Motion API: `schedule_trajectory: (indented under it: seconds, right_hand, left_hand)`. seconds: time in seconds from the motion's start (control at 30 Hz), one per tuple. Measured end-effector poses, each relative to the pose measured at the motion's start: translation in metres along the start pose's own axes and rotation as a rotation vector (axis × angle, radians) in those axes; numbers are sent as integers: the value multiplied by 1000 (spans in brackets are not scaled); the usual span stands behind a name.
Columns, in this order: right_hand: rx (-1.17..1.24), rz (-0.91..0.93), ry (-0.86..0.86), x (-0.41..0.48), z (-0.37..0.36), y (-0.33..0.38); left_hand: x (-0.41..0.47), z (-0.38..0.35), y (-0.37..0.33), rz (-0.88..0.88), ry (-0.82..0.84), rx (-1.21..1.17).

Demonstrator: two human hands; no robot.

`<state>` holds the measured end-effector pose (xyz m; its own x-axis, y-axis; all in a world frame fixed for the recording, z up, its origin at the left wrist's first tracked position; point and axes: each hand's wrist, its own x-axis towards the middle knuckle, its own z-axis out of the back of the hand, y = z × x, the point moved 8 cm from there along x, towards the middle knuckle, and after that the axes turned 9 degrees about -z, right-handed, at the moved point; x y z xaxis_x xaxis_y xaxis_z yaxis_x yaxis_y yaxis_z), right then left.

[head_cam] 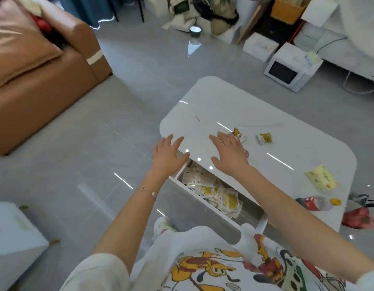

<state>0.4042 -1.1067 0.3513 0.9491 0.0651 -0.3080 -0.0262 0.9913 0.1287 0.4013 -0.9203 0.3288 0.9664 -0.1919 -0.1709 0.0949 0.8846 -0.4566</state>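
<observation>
A glossy white coffee table (240,106) fills the middle of the head view, with a drawer (205,198) pulled out of its near side. Several white and yellow sachets (221,196) fill the drawer. My left hand (167,156) hovers with fingers spread at the table's left near corner, above the drawer's left end. My right hand (230,154) is stretched flat over the tabletop, fingers straight, holding nothing. Just beyond its fingers lie two opened yellow wrappers, one (238,134) close by and another (264,138) a little to the right.
A yellow packet (321,178) and a lying plastic bottle (317,203) sit on the table's right end. A brown sofa (35,76) stands at left, a white box (12,238) at lower left, a small white appliance (291,70) and clutter at the back. Grey tiled floor (129,91) surrounds the table.
</observation>
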Motion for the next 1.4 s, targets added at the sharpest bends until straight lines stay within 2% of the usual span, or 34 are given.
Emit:
schedule_trajectory:
  seconds: [0.23,0.53,0.77,1.1,1.4]
  right_hand:
    - [-79,244,12,46,10,155]
    - [-112,466,20,99,8,378]
    - [-112,707,23,115,7,549]
    - [-144,1102,56,133,-7,780]
    - [-324,1435,143,137,-36,941]
  left_hand:
    - [-28,67,106,183,-118,-11]
    - [-79,171,306,425,-213,1]
    - [-158,247,446,684,-398,-58]
    - [-232,308,584,1003,-518,-30]
    - [-268,329,671,1315,-617,-88]
